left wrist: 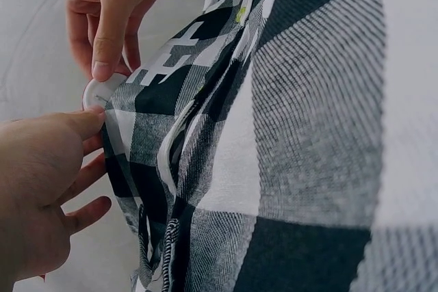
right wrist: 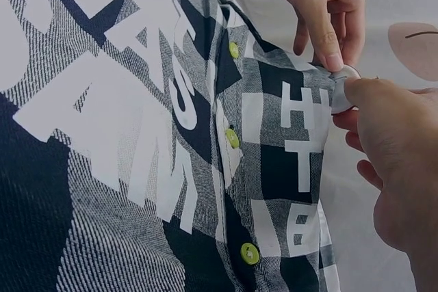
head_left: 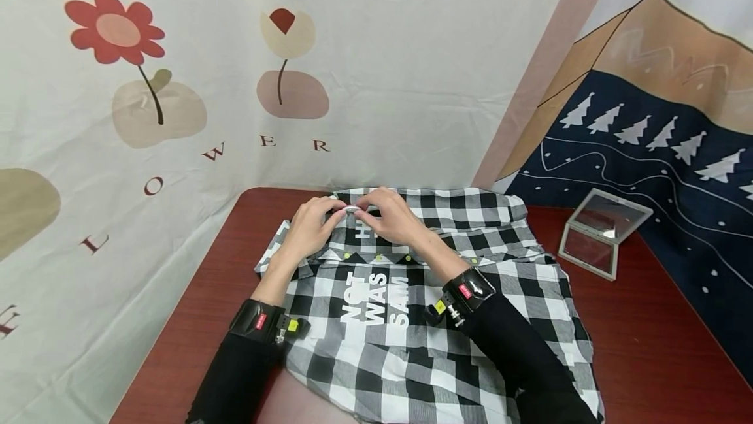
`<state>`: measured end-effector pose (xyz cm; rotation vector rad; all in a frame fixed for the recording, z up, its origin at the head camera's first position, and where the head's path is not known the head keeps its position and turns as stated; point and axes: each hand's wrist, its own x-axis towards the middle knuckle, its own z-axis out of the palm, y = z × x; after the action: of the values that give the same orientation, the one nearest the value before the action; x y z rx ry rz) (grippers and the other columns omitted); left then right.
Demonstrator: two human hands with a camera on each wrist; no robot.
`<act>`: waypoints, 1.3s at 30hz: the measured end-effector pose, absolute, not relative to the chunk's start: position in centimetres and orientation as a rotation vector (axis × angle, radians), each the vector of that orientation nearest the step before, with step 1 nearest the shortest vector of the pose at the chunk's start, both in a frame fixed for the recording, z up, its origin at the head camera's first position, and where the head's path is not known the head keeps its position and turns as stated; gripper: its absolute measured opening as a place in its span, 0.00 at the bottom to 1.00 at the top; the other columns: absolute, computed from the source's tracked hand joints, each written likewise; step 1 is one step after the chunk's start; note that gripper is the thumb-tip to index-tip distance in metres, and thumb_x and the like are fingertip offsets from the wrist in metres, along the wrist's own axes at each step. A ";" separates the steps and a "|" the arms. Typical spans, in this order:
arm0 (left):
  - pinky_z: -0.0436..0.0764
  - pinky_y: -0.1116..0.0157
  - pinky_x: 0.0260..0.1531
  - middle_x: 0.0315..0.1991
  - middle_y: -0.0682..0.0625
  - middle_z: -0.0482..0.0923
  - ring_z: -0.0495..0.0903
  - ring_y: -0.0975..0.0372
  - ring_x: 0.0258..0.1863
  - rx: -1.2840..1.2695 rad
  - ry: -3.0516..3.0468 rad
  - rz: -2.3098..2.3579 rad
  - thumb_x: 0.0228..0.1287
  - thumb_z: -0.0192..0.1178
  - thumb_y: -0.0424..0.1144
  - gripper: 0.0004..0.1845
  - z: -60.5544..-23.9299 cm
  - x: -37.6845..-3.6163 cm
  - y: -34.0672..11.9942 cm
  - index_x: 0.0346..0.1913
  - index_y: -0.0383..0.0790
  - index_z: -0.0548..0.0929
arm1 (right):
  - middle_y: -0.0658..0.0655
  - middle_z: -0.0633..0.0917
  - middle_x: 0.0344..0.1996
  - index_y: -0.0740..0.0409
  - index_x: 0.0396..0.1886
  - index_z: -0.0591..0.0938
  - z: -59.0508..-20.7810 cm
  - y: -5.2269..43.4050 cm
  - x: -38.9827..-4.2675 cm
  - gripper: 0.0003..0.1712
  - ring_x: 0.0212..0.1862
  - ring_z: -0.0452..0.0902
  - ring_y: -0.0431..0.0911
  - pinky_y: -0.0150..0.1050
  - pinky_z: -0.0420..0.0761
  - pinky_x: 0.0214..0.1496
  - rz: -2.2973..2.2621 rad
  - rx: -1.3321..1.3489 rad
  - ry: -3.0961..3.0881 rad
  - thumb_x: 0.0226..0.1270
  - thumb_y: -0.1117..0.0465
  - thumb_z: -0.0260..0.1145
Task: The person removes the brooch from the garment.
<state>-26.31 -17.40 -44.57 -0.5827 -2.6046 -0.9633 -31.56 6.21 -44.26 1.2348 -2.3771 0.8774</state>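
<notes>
A black-and-white checked shirt [head_left: 376, 306] with white printed letters and yellow-green buttons [right wrist: 250, 253] lies spread on the table. At its far edge, both hands pinch a small white piece with a rounded edge [left wrist: 102, 92]; its exact kind is unclear. My left hand [head_left: 312, 225] grips it from the left between thumb and index finger, the other fingers spread loosely in the left wrist view. From the right, my right hand [head_left: 391, 218] pinches the piece with thumb and fingertips, close beside the left thumb. The piece lies against the shirt's edge; whether it is attached is hidden.
An open two-panel case [head_left: 606, 234] with a pale frame, like a folding mirror, lies right of the shirt on the red-brown table [head_left: 200, 319]. Behind the table hang a flower-printed cloth [head_left: 400, 84] and a dark blue tree-patterned one [head_left: 659, 169].
</notes>
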 end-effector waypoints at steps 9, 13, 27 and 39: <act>0.87 0.42 0.61 0.57 0.40 0.93 0.89 0.43 0.61 -0.588 -2.596 -0.956 0.85 0.67 0.39 0.12 -44.5 -26.3 -17.3 0.59 0.37 0.93 | 0.54 0.96 0.40 0.57 0.49 0.95 -44.1 6.1 -31.6 0.08 0.46 0.91 0.51 0.50 0.88 0.55 0.849 1.227 -2.397 0.82 0.59 0.75; 0.86 0.42 0.60 0.57 0.40 0.93 0.89 0.43 0.60 -0.587 -2.595 -0.955 0.85 0.67 0.39 0.12 -44.4 -26.2 -17.2 0.58 0.37 0.93 | 0.55 0.96 0.40 0.57 0.48 0.95 -44.0 6.2 -31.6 0.07 0.46 0.92 0.50 0.51 0.89 0.58 0.840 1.230 -2.404 0.81 0.60 0.76; 0.86 0.42 0.60 0.56 0.39 0.93 0.89 0.43 0.59 -0.607 -2.581 -0.978 0.85 0.67 0.38 0.12 -44.5 -26.2 -17.2 0.59 0.36 0.93 | 0.56 0.97 0.41 0.58 0.46 0.95 -44.3 6.2 -31.3 0.06 0.46 0.94 0.51 0.50 0.91 0.56 0.896 1.179 -2.383 0.79 0.59 0.77; 0.87 0.39 0.64 0.60 0.36 0.91 0.90 0.42 0.61 -0.633 -2.495 -1.157 0.84 0.68 0.37 0.19 -44.9 -26.4 -17.3 0.70 0.33 0.87 | 0.59 0.97 0.44 0.59 0.46 0.96 -45.6 6.1 -30.9 0.05 0.49 0.95 0.54 0.51 0.93 0.55 1.052 1.067 -2.285 0.78 0.62 0.78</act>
<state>-26.41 -17.33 -44.91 -0.6334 -2.4953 -1.1570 -30.89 6.09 -45.64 1.0666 -2.2853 1.0517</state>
